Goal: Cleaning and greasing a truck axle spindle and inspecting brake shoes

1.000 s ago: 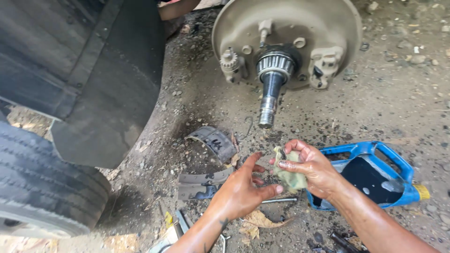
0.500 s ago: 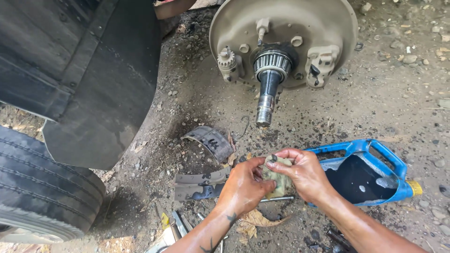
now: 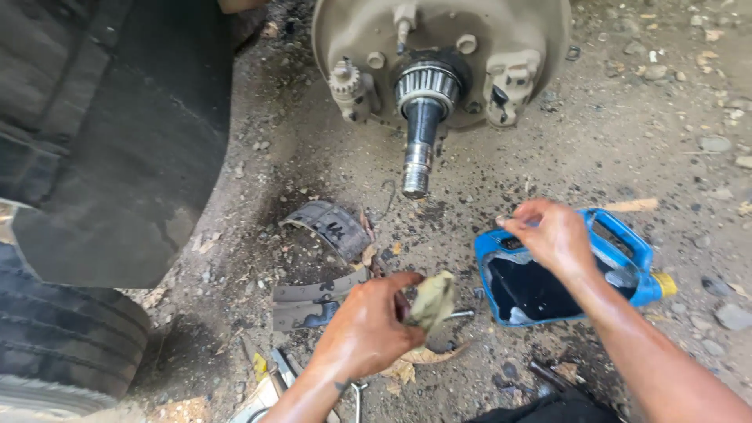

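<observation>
While your left hand (image 3: 368,329) grips a greasy rag (image 3: 432,301) in closed fingers above the dirt ground (image 3: 627,117), your right hand (image 3: 552,235) hovers with pinched fingertips over the cut-open blue jug (image 3: 627,243) of dark oil, below the bare axle spindle (image 3: 423,129); whether it holds anything, I cannot tell.

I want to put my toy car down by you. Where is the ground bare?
Bare dirt lies right of the spindle, above the blue can. Another patch lies between the mudflap and the brake shoe. It is crowded near the left hand, holding a rag, and the right hand over the can.
</observation>
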